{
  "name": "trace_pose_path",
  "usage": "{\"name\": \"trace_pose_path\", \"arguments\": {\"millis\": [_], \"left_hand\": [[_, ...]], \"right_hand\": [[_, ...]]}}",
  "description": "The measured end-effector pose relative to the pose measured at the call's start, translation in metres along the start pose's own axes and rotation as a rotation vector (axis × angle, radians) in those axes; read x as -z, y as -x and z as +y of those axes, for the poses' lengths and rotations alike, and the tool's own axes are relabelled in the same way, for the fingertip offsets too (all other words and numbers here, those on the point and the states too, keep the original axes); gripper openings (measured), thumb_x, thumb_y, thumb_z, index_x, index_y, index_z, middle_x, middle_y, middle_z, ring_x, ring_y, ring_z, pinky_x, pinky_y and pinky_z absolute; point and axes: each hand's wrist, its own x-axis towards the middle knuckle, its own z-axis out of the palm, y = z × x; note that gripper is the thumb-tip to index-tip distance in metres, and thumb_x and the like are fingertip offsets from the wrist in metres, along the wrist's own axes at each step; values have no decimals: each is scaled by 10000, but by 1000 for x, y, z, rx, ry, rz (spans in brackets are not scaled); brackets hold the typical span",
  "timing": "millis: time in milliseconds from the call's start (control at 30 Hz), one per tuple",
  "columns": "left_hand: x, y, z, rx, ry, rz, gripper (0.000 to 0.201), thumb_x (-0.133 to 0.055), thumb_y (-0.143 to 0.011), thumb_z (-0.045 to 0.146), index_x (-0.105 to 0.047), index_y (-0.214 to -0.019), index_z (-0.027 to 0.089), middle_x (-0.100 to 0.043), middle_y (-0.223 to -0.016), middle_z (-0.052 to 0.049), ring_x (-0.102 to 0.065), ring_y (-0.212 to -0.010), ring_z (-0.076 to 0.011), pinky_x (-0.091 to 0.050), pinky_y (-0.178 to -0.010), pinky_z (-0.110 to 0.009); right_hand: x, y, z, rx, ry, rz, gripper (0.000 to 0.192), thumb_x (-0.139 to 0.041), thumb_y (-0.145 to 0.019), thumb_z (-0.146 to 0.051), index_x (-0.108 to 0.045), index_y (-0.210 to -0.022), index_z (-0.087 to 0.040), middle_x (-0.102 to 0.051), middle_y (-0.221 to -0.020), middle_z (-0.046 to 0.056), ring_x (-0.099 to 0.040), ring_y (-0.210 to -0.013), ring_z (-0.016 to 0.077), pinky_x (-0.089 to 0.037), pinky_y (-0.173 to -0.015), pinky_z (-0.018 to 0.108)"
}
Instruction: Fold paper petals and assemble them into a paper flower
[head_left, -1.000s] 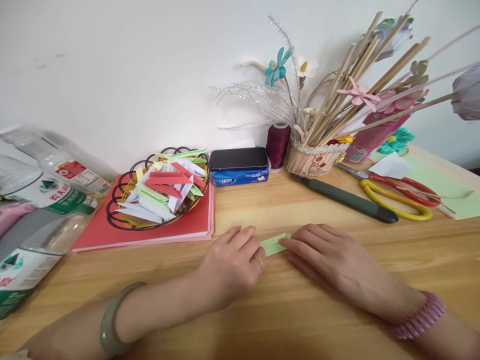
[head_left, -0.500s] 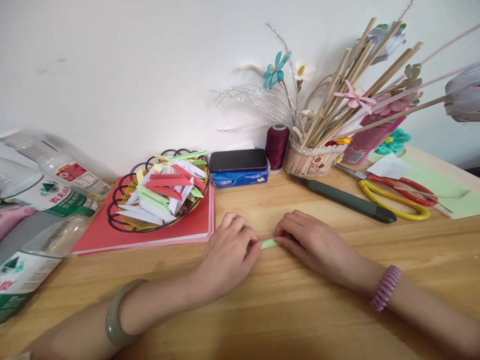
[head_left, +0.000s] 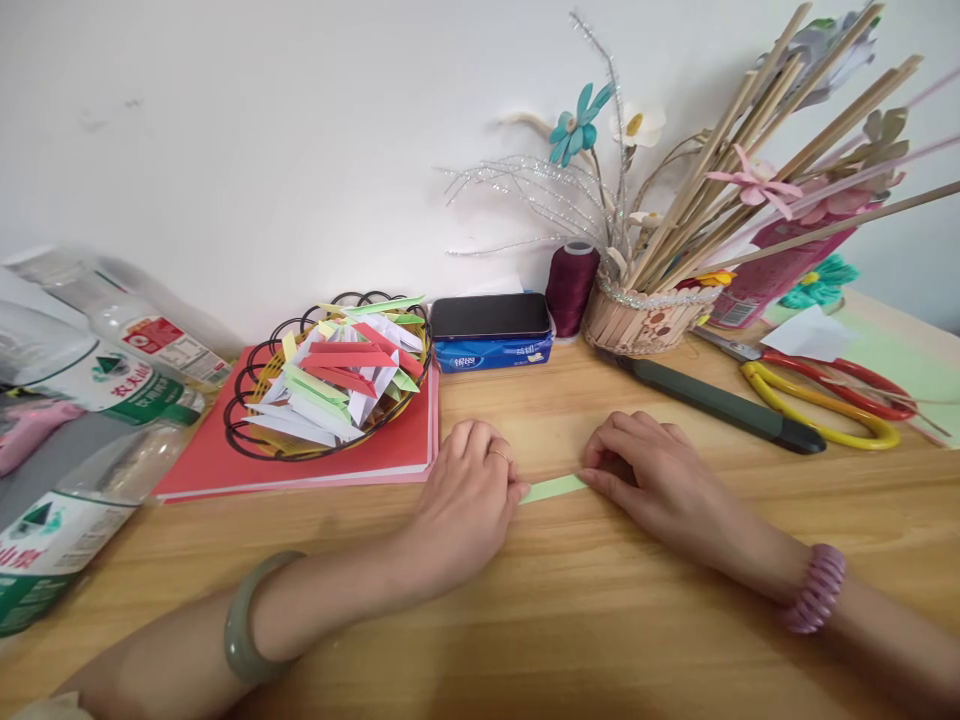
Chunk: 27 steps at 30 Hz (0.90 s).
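A narrow light-green paper strip lies low over the wooden table between my two hands. My left hand is closed on its left end, the fingers curled and the thumb pressed against them. At the other end, the thumb and fingers of my right hand pinch the strip's tip. The ends of the strip are hidden under my fingers. Beyond my left hand, a wire-rimmed basket holds many folded paper pieces in red, white, green and yellow.
Under the basket lies red paper. A phone rests on a blue tissue pack, beside a maroon thread spool. To the right are a flower-filled holder, a dark green cutter-like tool and scissors. Plastic bottles lie left.
My right hand has moved away from my left, so more of the green strip shows between them. The whole view has shifted slightly.
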Motion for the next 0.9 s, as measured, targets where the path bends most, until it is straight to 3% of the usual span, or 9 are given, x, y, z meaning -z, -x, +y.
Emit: {"name": "trace_pose_path", "arguments": {"millis": [100,200,300,433,567,767,900], "left_hand": [[-1,0,0,-64,36,6,64,-452,-845,146,-514,-852,158,-493,-923,-55,-415,-897,-196,-427,-774,-355],[-3,1,-2,-156,1,24,185,-451,-843,109,-542,-976,198,-529,-935,-32,-436,-909,-187,-429,-764,-329],[-5,3,-3,-302,-161,127,208,-467,-838,98,-587,-969,204,-571,-868,-25,-469,-889,-192,-426,-733,-323],[-6,5,0,-489,-315,256,157,-490,-812,107,-623,-896,107,-597,-825,-73,-496,-952,-233,-416,-807,-367],[-4,3,4,-493,-318,310,176,-501,-831,197,-637,-839,85,-608,-799,-82,-516,-972,-250,-419,-836,-389],[-4,-1,1,-503,-263,389,161,-519,-821,169,-635,-730,104,-597,-689,-51,-548,-844,-205,-461,-685,-310],[-8,-1,-2,-504,-194,403,161,-510,-815,143,-620,-700,122,-593,-680,-37,-535,-748,-160,-455,-628,-272]], "right_hand": [[2,2,5,-37,-18,-5,127,-473,-839,-280,-534,-748,-216,-569,-783,38,-498,-767,204,-375,-686,385],[4,2,9,-57,-77,-24,94,-475,-830,-258,-537,-774,-215,-579,-786,35,-509,-767,201,-392,-702,394],[4,2,12,-46,-152,-3,109,-448,-841,-234,-554,-827,-213,-602,-813,42,-527,-779,197,-418,-706,384],[5,3,14,-17,-172,-4,154,-428,-850,-221,-580,-829,-214,-622,-825,49,-541,-814,206,-432,-736,398],[5,4,18,-22,-231,-8,157,-428,-844,-219,-584,-858,-204,-616,-859,60,-553,-843,206,-450,-771,400],[7,6,24,-7,-252,5,178,-449,-841,-264,-590,-915,-187,-608,-914,79,-566,-881,213,-474,-787,383],[11,11,15,54,-238,75,246,-441,-874,-336,-576,-1010,-182,-602,-1001,91,-552,-966,209,-466,-838,362]]}}
